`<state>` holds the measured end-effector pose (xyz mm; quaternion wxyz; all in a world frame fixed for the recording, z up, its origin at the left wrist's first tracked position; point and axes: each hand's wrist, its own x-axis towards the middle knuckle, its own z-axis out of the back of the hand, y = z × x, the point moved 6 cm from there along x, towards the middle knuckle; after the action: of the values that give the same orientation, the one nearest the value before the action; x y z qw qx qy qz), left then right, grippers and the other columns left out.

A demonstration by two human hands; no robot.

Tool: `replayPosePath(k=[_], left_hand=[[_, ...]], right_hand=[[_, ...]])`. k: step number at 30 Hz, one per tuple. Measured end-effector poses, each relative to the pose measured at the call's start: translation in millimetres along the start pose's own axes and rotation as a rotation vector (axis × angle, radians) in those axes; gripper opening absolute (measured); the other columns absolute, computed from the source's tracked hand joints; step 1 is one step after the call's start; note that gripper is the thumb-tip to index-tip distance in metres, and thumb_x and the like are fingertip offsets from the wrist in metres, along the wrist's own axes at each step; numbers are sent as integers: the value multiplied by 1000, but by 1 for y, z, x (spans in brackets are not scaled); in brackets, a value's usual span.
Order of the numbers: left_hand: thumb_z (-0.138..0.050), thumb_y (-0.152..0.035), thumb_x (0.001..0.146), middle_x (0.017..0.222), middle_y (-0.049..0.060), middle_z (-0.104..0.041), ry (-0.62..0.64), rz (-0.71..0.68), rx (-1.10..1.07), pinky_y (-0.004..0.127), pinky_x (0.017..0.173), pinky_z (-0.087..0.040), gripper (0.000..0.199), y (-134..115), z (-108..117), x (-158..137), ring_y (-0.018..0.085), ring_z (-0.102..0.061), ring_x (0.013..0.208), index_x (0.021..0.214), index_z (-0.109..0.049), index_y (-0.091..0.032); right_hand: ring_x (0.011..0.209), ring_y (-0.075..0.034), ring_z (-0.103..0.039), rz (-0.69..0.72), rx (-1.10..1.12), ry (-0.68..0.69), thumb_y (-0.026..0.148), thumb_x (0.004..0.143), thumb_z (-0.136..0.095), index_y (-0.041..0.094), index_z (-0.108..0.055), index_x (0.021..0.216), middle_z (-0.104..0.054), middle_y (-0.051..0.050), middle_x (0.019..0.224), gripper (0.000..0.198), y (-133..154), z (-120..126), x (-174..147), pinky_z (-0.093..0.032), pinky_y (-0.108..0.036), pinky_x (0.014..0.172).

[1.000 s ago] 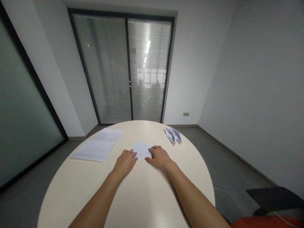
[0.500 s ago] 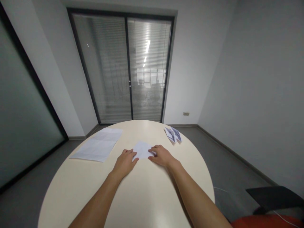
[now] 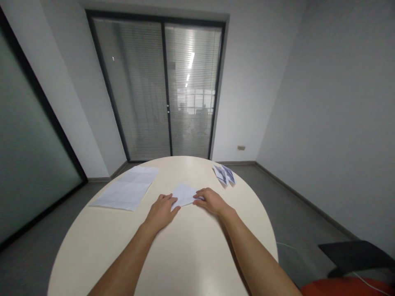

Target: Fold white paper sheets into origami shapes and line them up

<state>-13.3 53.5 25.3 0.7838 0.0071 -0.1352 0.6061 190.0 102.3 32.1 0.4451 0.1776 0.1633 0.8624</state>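
Note:
A small white sheet of paper, folded to a point at its far side, lies between my hands at the middle of the table. My left hand holds its left edge, fingers on top and thumb at the near corner. At the right corner, my right hand grips the paper between thumb and curled fingers. The near edge of the paper slants, its right end a little higher than its left. The fingers partly hide both side corners.
A larger creased white sheet lies on the left of the round cream table. Two folded printed paper pieces sit near its far right edge. A chair with a black armrest and red seat stands at the lower right.
The right side of the small paper has shifted slightly up, so its near edge now slants. Both hands stay on it, almost in place.

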Motion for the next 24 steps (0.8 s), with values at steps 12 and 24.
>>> replayPosePath(k=[12,24], left_hand=[[-54,-44,95,113,6,-74,-15,111,-35,30,84,-46,31,5,13,0,22,-67,104,109,-71,-22],[-42,-36,101,104,5,-76,-24,176,-51,28,77,-43,28,13,11,3,21,-69,96,104,-68,-24]], right_hand=[[104,-23,-66,-87,81,-138,48,90,-67,20,-57,139,-72,-11,119,57,-19,-3,3,-46,-32,91],[108,-26,-65,-121,96,-171,46,87,-70,19,-45,147,-71,-12,121,70,-28,-3,2,-46,-35,91]])
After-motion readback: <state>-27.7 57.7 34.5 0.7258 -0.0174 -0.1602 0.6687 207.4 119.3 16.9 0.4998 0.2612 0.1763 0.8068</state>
